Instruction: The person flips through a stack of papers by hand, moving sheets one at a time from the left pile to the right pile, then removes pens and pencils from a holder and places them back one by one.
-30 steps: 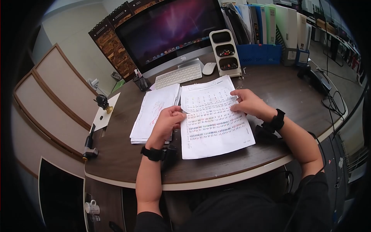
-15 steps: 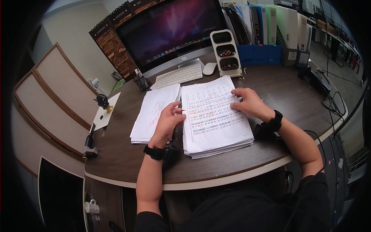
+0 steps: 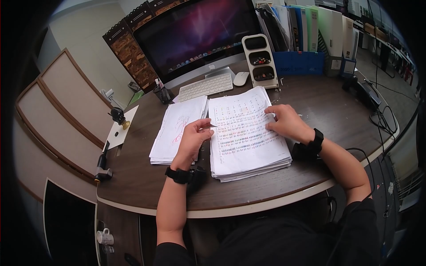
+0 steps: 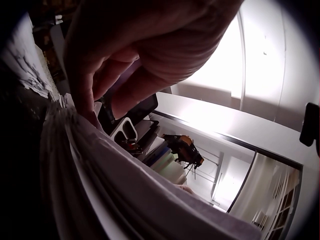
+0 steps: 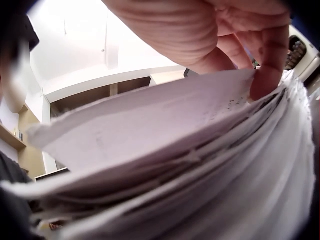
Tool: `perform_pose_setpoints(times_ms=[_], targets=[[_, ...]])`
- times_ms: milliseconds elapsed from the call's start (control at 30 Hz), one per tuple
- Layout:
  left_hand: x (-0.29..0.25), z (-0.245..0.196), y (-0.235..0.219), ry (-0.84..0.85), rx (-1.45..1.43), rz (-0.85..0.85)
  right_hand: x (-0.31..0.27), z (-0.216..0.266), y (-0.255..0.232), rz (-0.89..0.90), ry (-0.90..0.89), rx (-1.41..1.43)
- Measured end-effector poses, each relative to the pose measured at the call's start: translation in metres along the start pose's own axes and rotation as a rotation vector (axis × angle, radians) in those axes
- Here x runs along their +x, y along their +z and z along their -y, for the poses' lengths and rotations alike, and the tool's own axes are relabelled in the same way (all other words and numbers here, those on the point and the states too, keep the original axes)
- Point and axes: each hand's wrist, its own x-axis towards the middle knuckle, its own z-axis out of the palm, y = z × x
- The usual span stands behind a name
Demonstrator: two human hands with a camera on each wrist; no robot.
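A thick stack of printed paper (image 3: 250, 162) lies on the desk in front of me, its top sheet covered in rows of small coloured print. My left hand (image 3: 195, 138) is at its left edge, fingers and thumb curled round the paper's edge, where a small gap shows under the top sheet. At the opposite edge my right hand (image 3: 290, 122) pinches paper between thumb and fingers. In the right wrist view the upper sheet (image 5: 150, 120) bows up from the layers below. A second paper pile (image 3: 171, 133) with red scribbles lies left of the stack.
Behind the papers stand a keyboard (image 3: 205, 87), a mouse (image 3: 241, 79), a monitor (image 3: 191, 35) and a three-slot organizer (image 3: 261, 66). A pen cup (image 3: 163, 94) is at the back left. Binders (image 3: 328, 33) line the back right, with a phone (image 3: 366, 95) and cables at the right edge.
A second ago both hands held a printed sheet raised over the stack; now the top sheet lies down on it. Since half a second ago, the left fingers have shifted slightly at the edge.
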Motion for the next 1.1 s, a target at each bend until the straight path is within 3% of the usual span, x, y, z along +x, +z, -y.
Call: perform_pose_setpoints(times_ms=[367,667,800,867,900,933,967,1000,1067,1100], targets=[[-0.001,-0.003,0.003,0.003,0.111,0.016,0.001,-0.005,0.004,-0.029,-0.087,-0.069],[0.004,0.005,-0.003,0.054,0.110,-0.015,-0.001,0.000,0.002,-0.028,-0.059,-0.141],[0.004,0.005,-0.002,0.175,0.262,-0.111,-0.001,-0.006,0.004,-0.091,-0.083,-0.248],[0.001,0.002,-0.001,0.251,0.348,-0.127,0.000,-0.013,0.009,-0.185,-0.212,-0.303],[-0.001,0.000,-0.001,0.354,0.531,-0.022,0.002,-0.016,0.012,-0.185,-0.213,-0.304],[-0.004,-0.002,0.000,0.456,0.714,0.086,0.003,-0.018,0.013,-0.141,-0.351,-0.304],[-0.007,-0.005,0.003,0.455,0.713,0.086,0.004,-0.019,0.014,-0.097,-0.488,-0.303],[-0.011,-0.008,0.009,0.413,0.796,0.181,0.003,-0.018,0.014,-0.097,-0.488,-0.303],[-0.009,-0.006,0.009,0.362,0.952,0.344,0.001,-0.008,0.012,0.160,-0.463,-0.406],[-0.009,-0.004,0.009,0.361,0.952,0.344,0.000,-0.010,0.014,0.160,-0.463,-0.405]])
